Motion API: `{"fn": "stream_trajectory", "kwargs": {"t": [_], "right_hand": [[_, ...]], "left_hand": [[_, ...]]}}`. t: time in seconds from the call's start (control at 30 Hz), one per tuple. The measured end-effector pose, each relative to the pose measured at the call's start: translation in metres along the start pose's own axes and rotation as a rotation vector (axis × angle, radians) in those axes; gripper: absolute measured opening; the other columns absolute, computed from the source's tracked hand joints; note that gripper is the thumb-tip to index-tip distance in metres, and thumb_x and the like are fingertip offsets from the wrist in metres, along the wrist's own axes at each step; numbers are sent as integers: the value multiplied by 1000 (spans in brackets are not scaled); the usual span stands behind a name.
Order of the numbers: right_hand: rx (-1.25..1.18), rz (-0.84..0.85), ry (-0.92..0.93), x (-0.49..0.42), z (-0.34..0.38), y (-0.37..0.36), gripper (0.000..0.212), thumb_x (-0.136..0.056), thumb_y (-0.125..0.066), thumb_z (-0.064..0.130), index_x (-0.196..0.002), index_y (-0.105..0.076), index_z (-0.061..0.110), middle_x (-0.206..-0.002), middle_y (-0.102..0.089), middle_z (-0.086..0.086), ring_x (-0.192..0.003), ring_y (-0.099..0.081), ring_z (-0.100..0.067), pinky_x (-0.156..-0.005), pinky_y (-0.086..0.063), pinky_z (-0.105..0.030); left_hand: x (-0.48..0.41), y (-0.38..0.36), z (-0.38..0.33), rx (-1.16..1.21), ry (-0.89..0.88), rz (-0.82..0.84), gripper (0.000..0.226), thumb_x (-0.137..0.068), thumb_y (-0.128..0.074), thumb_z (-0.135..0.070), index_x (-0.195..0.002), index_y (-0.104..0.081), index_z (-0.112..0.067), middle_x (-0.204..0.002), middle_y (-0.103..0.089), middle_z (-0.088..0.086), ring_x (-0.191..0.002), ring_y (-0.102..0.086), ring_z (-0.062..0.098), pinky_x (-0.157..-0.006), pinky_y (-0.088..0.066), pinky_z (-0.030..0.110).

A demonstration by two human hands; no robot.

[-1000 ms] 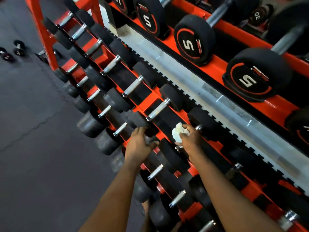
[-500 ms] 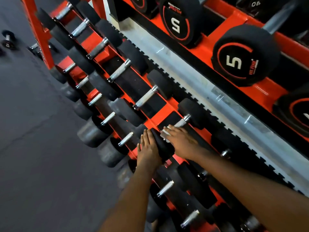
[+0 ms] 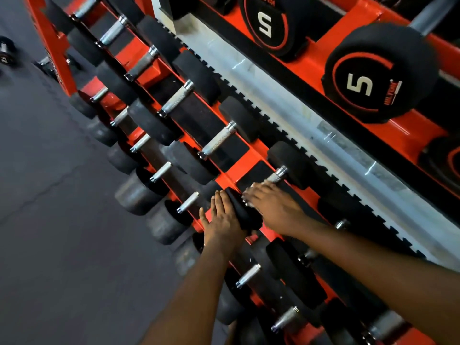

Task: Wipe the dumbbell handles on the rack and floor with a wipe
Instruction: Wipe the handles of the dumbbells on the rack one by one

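Left hand [image 3: 224,220]: the fingers are straight and close together. They lie flat on the near head and grip nothing.
Near head [image 3: 246,215]: thick, round black rubber, smooth and dull. It sits at the front edge of the rack's shelf.
Right hand [image 3: 273,205]: it lies over the handle just past that head, with the fingers bent down round the bar.
Wipe: I cannot see it plainly. There is a pale blur by the right fingertips, and I cannot tell if that is it.
Handle [image 3: 275,176]: a shiny silver bar with a rough, bumpy skin. Only its far end shows past the fingertips, with a smooth ring where it meets the far head.
Far head [image 3: 291,163]: round black rubber at the back edge of the same shelf.
Rack [image 3: 245,168]: smooth, bright orange metal with flat black pads and sloping shelves.
Other dumbbells [image 3: 219,139]: black heads and bumpy silver bars, side by side along the shelf toward the rack's far left end.
Lower row [image 3: 135,192]: grey, worn, drum-shaped heads that stick out past the front edge of the lower shelf.
Pale strip [image 3: 311,113]: whitish and flat, just behind the rack's back edge, with black saw teeth along its side.
Big dumbbell [image 3: 373,75]: a fat, round black head with an orange ring and a white 5. It rests on a second orange rack beyond the strip.
Floor [image 3: 37,120]: dark grey and flat.
Small dumbbells [image 3: 5,54]: they lie on the floor beyond the rack's far left end.
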State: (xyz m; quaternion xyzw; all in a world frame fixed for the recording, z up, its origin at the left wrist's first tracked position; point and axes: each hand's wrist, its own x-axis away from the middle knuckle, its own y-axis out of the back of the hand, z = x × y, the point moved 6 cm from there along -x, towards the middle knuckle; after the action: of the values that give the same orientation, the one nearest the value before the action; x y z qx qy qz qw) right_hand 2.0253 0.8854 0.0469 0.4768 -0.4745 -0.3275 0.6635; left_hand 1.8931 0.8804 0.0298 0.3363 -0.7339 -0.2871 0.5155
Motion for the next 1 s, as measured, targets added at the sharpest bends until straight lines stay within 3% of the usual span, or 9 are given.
{"fn": "stream_trajectory", "kwargs": {"t": [0.13, 0.23, 0.3, 0.47, 0.63, 0.8, 0.93, 1.0], "right_hand": [[26, -55, -197, -1, -19, 4, 72, -78, -62, 28, -145, -39, 12, -148, -42, -6, -143, -27, -25, -121, -14, -39], [14, 20, 16, -2, 12, -18, 74, -76, -65, 25, -144, -39, 11, -147, -43, -7, -142, -29, -26, -121, -16, -39], [83, -11, 41, 3, 6, -12, 72, -79, -60, 19, -146, -37, 13, -149, -40, -6, -143, -28, -25, -121, -15, -40], [98, -109, -261, 12, -25, -1, 77, -81, -54, 17, -152, -24, 9, -159, -25, -10, -149, -13, -27, -122, -10, -42], [68, -60, 55, 23, 6, -22, 87, -76, -48, 6, -156, -13, 15, -163, -7, -4, -151, -2, -22, -122, -11, -41], [14, -176, -316, 29, -25, -13, 86, -79, -42, 8, -156, -3, 11, -163, 2, -8, -150, 8, -24, -123, -8, -41], [28, -44, 38, 27, 10, -32, 88, -79, -44, 6, -156, -4, 15, -163, 4, -2, -150, 8, -20, -123, -5, -37], [41, -98, -13, 25, -7, -26, 91, -77, -48, 4, -156, -7, 21, -163, 0, 2, -151, 3, -17, -123, -8, -37]], "left_hand": [[-2, -3, 2, -19, -22, 11, 136, -77, -68, -69, -155, 21, -3, -167, 17, 12, -154, 17, 23, -124, 6, 53], [-5, -2, 3, -51, -34, 32, 135, -78, -69, -68, -155, 21, -3, -167, 18, 13, -154, 17, 24, -124, 7, 52], [-7, -2, 3, -71, -28, 71, 134, -79, -69, -66, -155, 22, -3, -166, 20, 13, -154, 19, 23, -124, 7, 53], [-12, 1, 3, -142, 1, 158, 130, -84, -65, -67, -154, 25, -4, -165, 25, 11, -153, 22, 22, -123, 9, 55], [-10, 2, 2, -135, 16, 169, 130, -84, -66, -65, -154, 26, -5, -165, 26, 9, -153, 22, 21, -122, 13, 55], [-11, 1, 2, -139, 20, 182, 130, -84, -66, -65, -153, 28, -7, -164, 28, 9, -152, 24, 21, -120, 16, 57], [-10, 0, 2, -148, 28, 181, 129, -85, -65, -65, -154, 28, -7, -165, 28, 9, -152, 23, 21, -120, 16, 56], [-11, 0, 3, -151, 26, 181, 130, -84, -65, -66, -153, 28, -7, -164, 28, 9, -153, 23, 22, -120, 17, 56]]}}
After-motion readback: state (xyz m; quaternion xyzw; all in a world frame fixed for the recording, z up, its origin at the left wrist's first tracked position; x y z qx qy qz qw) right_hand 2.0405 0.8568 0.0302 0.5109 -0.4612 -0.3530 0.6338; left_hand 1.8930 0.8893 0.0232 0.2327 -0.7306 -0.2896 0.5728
